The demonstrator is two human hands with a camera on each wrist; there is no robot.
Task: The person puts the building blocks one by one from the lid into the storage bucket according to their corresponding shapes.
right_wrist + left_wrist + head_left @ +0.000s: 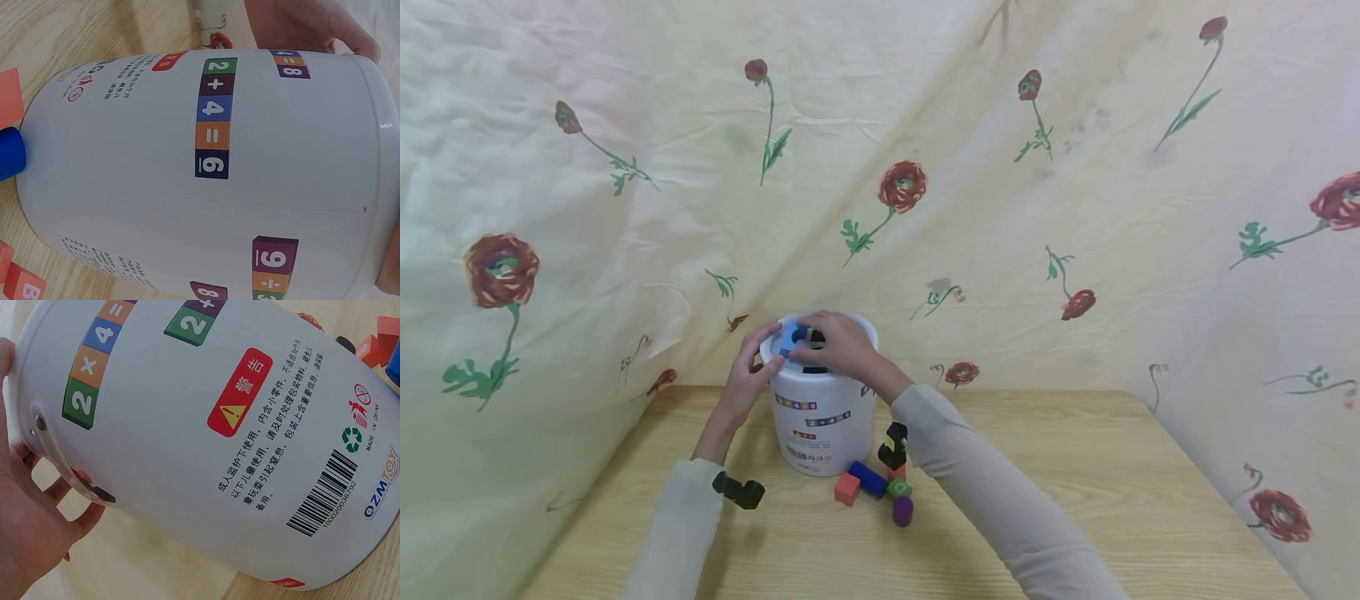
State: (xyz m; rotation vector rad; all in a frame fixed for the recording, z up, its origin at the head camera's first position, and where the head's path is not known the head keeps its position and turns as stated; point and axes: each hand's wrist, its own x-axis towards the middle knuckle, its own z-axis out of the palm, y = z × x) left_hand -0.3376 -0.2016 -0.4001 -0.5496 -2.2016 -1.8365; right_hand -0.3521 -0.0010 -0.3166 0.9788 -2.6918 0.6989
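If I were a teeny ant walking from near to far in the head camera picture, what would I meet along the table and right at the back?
Purple block → front red cube → white bucket → flowery curtain.

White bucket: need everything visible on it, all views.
White, plastic-looking bucket, upright on the wood-grain table. Its side carries colored sums such as 2+4=6, a red warning label, a barcode and a brand logo. A pale handle hangs from a rivet near the rim. The left hand touches the rim; the right hand, pinching a blue piece, is over the top, contact unclear. A blue cylinder lies beside the base.
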